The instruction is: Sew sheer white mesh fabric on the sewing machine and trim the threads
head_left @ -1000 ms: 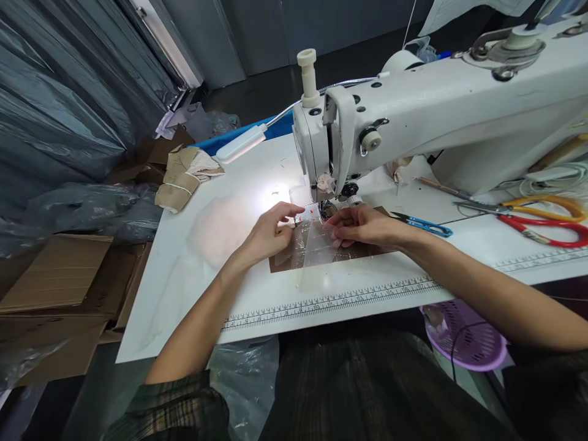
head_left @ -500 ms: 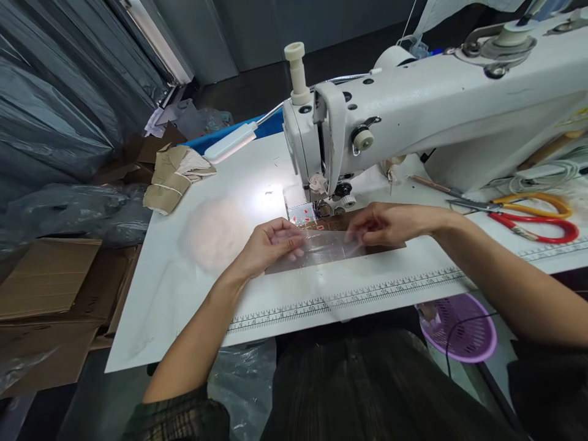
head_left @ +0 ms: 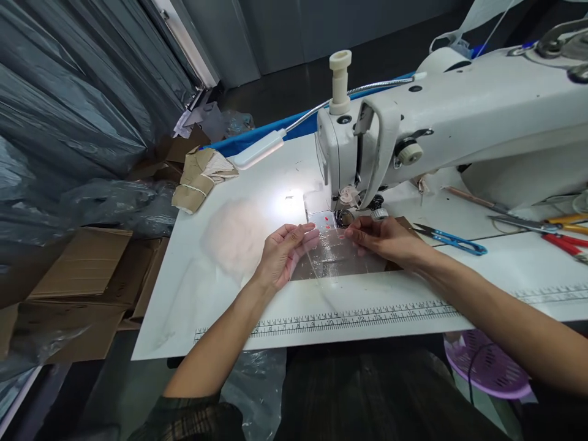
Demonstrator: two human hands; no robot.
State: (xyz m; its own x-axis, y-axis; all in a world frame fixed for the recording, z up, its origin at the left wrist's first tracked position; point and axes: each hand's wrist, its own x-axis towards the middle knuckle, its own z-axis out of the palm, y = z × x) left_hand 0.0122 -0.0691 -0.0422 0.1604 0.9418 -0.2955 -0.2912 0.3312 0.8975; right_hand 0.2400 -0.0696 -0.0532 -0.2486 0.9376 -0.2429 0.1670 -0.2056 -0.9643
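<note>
A thin clear plastic sheet (head_left: 331,260) hangs between my two hands, just in front of the sewing machine's needle area. My left hand (head_left: 283,250) pinches its left side between thumb and fingers. On the other side, the fingertips of my right hand (head_left: 379,237) are closed on the sheet's upper right part, close to the presser foot. Beneath the sheet lies the metal needle plate (head_left: 316,219) with small red marks. A brown strip (head_left: 404,225) shows behind my right hand. Blue thread snips (head_left: 452,239) rest beside my right wrist.
The white sewing machine (head_left: 441,104) fills the upper right. Scissors with red handles (head_left: 567,242) lie at the right. A tied cloth bundle (head_left: 195,184) sits at the table's far left. A printed ruler (head_left: 340,320) runs along the front edge; cardboard boxes (head_left: 82,263) stand left.
The view has shifted, so the machine and table sit further right. Both hands lift the clear sheet's upper edge near the needle. The blue snips, hidden before, now show.
</note>
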